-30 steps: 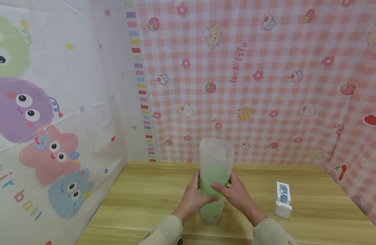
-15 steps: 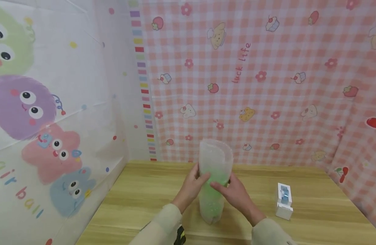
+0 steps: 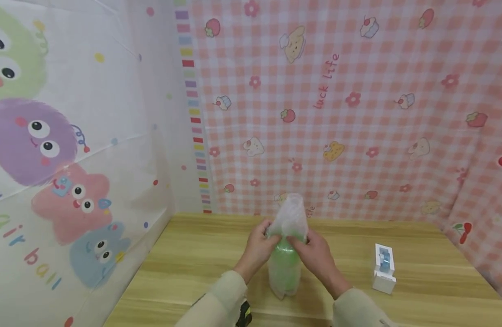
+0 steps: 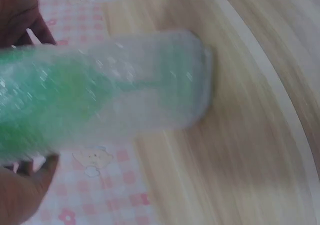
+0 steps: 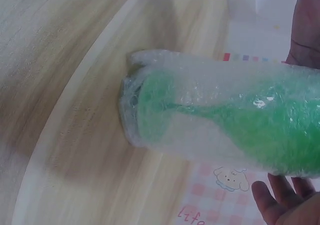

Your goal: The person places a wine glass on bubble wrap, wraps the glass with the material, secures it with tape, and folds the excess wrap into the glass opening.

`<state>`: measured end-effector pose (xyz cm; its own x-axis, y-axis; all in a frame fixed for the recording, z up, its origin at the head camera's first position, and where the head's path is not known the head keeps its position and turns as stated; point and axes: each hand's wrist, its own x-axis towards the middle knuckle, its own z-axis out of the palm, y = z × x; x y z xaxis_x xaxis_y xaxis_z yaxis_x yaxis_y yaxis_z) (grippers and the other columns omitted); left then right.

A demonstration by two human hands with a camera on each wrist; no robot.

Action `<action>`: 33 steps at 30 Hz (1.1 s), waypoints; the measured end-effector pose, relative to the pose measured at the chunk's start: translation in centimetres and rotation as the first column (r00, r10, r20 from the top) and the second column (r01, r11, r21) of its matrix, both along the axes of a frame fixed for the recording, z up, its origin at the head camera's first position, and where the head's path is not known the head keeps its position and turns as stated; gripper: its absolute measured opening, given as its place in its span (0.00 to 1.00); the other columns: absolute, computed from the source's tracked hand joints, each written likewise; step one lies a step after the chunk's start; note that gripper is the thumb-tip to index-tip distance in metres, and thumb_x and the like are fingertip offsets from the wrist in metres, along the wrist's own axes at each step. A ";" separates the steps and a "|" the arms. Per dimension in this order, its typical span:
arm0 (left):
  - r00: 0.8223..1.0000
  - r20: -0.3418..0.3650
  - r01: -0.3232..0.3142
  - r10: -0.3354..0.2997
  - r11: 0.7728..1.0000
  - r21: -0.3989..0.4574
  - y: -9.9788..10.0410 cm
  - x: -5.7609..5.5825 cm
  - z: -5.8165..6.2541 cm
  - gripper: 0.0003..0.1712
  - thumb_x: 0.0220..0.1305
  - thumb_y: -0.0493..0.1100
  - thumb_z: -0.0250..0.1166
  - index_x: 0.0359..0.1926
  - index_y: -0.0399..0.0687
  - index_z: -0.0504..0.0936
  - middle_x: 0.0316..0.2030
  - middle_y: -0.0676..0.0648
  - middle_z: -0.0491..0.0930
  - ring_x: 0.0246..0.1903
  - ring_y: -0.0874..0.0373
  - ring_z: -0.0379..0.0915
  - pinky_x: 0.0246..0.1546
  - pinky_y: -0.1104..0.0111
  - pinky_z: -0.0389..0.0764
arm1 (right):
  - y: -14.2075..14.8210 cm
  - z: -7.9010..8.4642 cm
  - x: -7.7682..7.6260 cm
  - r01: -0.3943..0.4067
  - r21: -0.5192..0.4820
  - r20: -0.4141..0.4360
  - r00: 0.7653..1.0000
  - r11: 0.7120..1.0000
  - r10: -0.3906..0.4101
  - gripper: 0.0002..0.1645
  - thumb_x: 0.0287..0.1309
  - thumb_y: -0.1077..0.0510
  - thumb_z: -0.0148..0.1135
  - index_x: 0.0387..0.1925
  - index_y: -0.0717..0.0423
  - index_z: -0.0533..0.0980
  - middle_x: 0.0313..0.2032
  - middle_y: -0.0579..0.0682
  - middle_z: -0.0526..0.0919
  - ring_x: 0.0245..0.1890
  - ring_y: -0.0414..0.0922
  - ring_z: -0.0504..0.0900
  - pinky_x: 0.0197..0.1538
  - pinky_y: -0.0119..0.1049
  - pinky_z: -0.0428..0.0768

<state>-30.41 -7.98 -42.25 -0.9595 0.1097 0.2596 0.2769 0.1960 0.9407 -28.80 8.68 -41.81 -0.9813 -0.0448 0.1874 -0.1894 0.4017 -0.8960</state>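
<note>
A green stemmed glass (image 3: 287,268), wrapped in clear bubble wrap (image 3: 292,211), stands on the table between both hands. Its bowl, stem and foot show through the wrap in the right wrist view (image 5: 200,110). On the left side, the left hand (image 3: 257,247) grips the bundle, thumb in front. From the other side the right hand (image 3: 318,256) holds it, its thumb beside the left thumb. Above the thumbs the wrap narrows to a flattened peak. The fingers behind the bundle are mostly hidden in the head view.
A white tape dispenser (image 3: 384,270) with a blue roll stands on the wooden table (image 3: 185,254) to the right. A black and yellow object (image 3: 244,313) shows by the left sleeve. A pink checked cloth (image 3: 349,122) hangs behind.
The wrap's wide, rounded top has been squeezed into a narrow peak. The left thumb has moved up the front, and both thumbs now press close together.
</note>
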 end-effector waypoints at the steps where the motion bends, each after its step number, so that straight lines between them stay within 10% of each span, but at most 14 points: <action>1: 1.000 0.008 0.020 -0.020 1.000 -0.004 -0.1 0.1 0.0 0.13 0.61 0.36 0.60 0.48 0.42 0.79 0.45 0.47 0.81 0.44 0.55 0.75 0.47 0.59 0.78 | -0.1 0.0 -0.1 0.020 0.010 -0.007 1.000 1.000 -0.020 0.25 0.64 0.49 0.64 0.53 0.63 0.78 0.47 0.57 0.84 0.45 0.50 0.83 0.45 0.47 0.83; 8: 0.996 -0.008 0.086 -0.086 0.996 -0.001 0.0 0.1 1.0 0.39 0.65 0.48 0.67 0.74 0.51 0.63 0.67 0.44 0.67 0.64 0.47 0.65 0.64 0.50 0.67 | -0.5 0.6 -0.1 0.091 0.079 -0.050 0.995 0.993 -0.087 0.18 0.62 0.48 0.66 0.37 0.60 0.83 0.30 0.49 0.82 0.29 0.44 0.75 0.30 0.36 0.75; 12: 0.992 -0.122 0.020 -0.024 0.999 -0.032 0.4 -0.1 1.9 0.26 0.67 0.43 0.67 0.65 0.45 0.76 0.64 0.45 0.73 0.63 0.47 0.67 0.64 0.52 0.68 | -0.5 0.6 -0.3 0.041 0.054 -0.035 0.999 0.998 -0.039 0.16 0.64 0.50 0.64 0.41 0.60 0.83 0.29 0.49 0.80 0.28 0.44 0.74 0.29 0.36 0.75; 17: 0.986 -0.168 0.004 -0.021 0.995 -0.100 0.2 -0.4 1.7 0.16 0.65 0.35 0.66 0.53 0.40 0.83 0.57 0.44 0.77 0.59 0.47 0.71 0.61 0.52 0.72 | 0.5 0.5 -0.6 -0.059 0.060 -0.015 0.998 0.996 0.060 0.25 0.66 0.50 0.62 0.60 0.57 0.75 0.50 0.56 0.81 0.48 0.52 0.79 0.49 0.49 0.79; 22: 0.981 -0.193 -0.024 -0.008 0.986 -0.166 -0.2 -0.5 1.1 0.14 0.62 0.31 0.64 0.50 0.39 0.84 0.56 0.43 0.77 0.60 0.45 0.70 0.62 0.51 0.71 | 1.1 0.9 -0.8 -0.149 0.086 -0.132 0.978 0.985 0.159 0.39 0.65 0.48 0.64 0.73 0.50 0.61 0.70 0.54 0.66 0.67 0.57 0.66 0.65 0.63 0.64; 33: 1.000 0.022 0.025 -0.021 0.980 -0.196 -0.2 -0.1 1.3 0.27 0.73 0.63 0.53 0.49 0.46 0.84 0.63 0.43 0.71 0.65 0.43 0.63 0.63 0.43 0.66 | 1.0 1.3 -0.7 -0.021 0.389 -0.251 0.960 0.921 0.128 0.26 0.64 0.48 0.65 0.59 0.58 0.78 0.62 0.58 0.74 0.60 0.60 0.74 0.57 0.61 0.74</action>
